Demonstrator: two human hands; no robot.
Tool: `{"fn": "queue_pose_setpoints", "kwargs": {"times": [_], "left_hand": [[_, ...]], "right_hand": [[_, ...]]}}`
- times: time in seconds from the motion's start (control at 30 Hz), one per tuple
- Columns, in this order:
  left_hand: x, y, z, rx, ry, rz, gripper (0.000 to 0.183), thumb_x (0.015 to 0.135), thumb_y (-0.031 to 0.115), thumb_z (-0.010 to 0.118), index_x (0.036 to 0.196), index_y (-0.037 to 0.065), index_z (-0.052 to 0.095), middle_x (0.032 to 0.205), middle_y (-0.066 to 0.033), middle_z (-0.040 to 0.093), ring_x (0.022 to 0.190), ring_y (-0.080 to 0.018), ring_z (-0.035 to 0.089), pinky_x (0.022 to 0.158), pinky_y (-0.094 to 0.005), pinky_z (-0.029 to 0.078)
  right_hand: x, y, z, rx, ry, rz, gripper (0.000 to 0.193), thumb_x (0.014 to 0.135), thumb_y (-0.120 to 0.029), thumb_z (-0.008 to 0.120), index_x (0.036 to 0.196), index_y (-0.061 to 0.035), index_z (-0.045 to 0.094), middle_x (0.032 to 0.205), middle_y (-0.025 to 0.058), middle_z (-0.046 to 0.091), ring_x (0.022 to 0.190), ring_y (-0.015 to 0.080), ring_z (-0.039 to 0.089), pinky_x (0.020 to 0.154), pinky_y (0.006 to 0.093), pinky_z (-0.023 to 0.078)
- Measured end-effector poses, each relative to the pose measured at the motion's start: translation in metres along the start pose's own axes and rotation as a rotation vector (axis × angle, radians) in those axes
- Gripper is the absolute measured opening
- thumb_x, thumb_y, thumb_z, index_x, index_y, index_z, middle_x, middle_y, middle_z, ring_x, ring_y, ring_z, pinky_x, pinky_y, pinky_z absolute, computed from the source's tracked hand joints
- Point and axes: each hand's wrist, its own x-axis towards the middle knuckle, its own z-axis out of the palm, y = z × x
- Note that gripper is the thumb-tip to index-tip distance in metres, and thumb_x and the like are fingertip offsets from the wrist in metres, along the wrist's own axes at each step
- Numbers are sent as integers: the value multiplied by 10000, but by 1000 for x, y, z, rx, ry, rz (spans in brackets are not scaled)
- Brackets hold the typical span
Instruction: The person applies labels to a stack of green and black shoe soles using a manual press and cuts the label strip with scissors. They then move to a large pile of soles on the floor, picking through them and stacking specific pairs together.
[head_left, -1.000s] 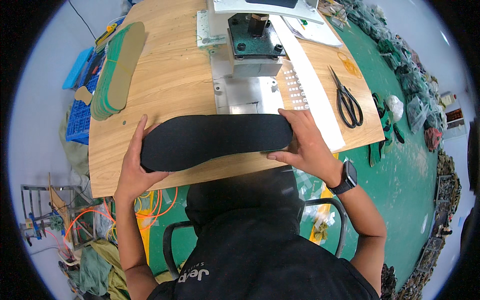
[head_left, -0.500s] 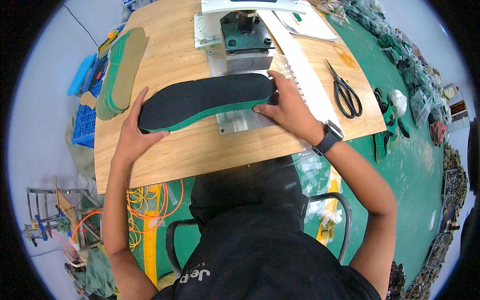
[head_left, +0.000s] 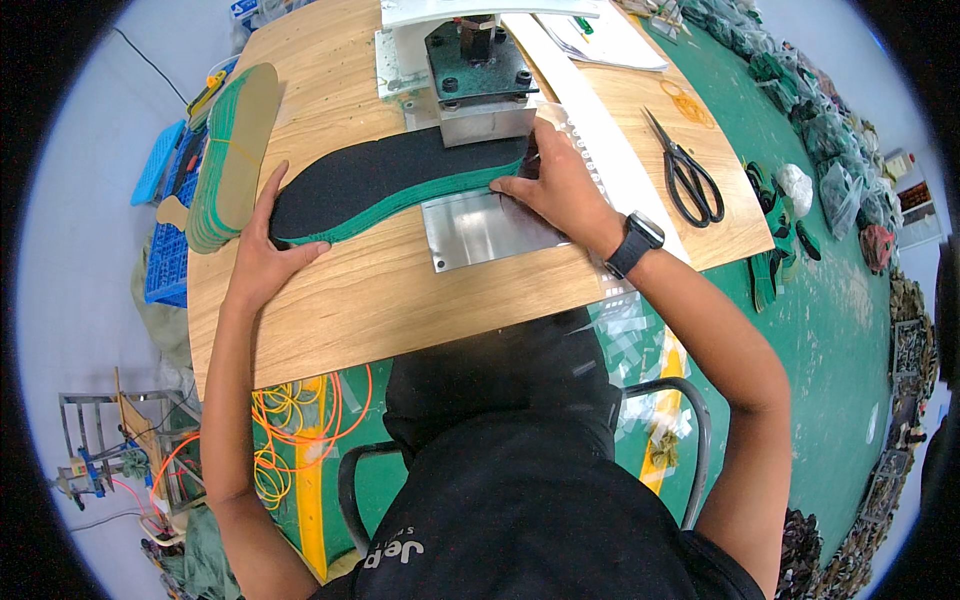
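Note:
A stack of insoles [head_left: 370,190], black on top with green layered edges, lies between my hands. My left hand [head_left: 268,255] grips its left end, the thumb along the near edge and the fingers at the far side. My right hand [head_left: 567,195] pinches the right end, thumb on the near edge. The metal block [head_left: 487,125] of a bench press [head_left: 480,68] covers part of the stack's far edge; I cannot tell whether it touches. Beneath the right part of the stack is a shiny metal plate [head_left: 490,235].
Black-handled scissors [head_left: 690,180] lie at the right of the wooden table [head_left: 350,320]. A banded pile of tan and green insoles [head_left: 240,150] sits at the left edge, beside a blue crate [head_left: 168,260]. A white strip [head_left: 630,180] runs past my right hand. Papers [head_left: 610,40] lie far right.
Both hands have slid the insole stack away from me, so its far edge is now beneath the press block. More of the metal plate shows in front. My grip stays the same.

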Motion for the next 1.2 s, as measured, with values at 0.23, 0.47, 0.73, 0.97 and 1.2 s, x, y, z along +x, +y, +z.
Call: {"fn": "queue_pose_setpoints", "kwargs": {"times": [0.23, 0.47, 0.73, 0.97, 1.2], "left_hand": [[-6, -9, -6, 12, -19, 60, 984, 595, 121, 804, 1436, 129, 293, 1343, -167, 444, 1213, -237, 444, 1006, -360, 372], [-57, -1, -16, -147, 260, 88, 574, 802, 76, 628, 1336, 38, 420, 1240, -120, 531, 1126, -203, 510, 957, -345, 400], [-44, 83, 88, -231, -208, 212, 171, 837, 62, 600, 998, 25, 642, 916, -93, 649, 845, -179, 619, 778, -293, 490], [-22, 138, 172, -348, -10, 279, 347, 796, 94, 663, 1122, 14, 576, 1098, -113, 595, 930, -191, 595, 837, -303, 484], [-40, 168, 214, -852, -246, -205, 284, 829, 124, 677, 1054, -22, 584, 953, -66, 634, 889, -138, 591, 766, -265, 480]], "right_hand": [[-5, 3, -5, 105, -50, 5, 533, 730, -116, 690, 1191, 24, 463, 984, 184, 570, 877, 305, 551, 784, 357, 472], [-2, 15, -73, -179, 53, -4, 422, 710, -144, 675, 1066, 46, 555, 972, 200, 587, 936, 347, 522, 861, 405, 411], [57, 54, -49, -470, -81, -265, 351, 727, -163, 681, 996, 41, 583, 930, 213, 620, 925, 367, 557, 816, 431, 465], [-4, 0, -81, -6, 74, 71, 178, 831, -148, 532, 792, 12, 599, 661, 244, 582, 643, 404, 597, 585, 438, 475], [-77, -58, -97, 787, 186, 487, 89, 875, -73, 545, 831, -2, 578, 657, 11, 586, 581, 56, 520, 526, 210, 413]]}}
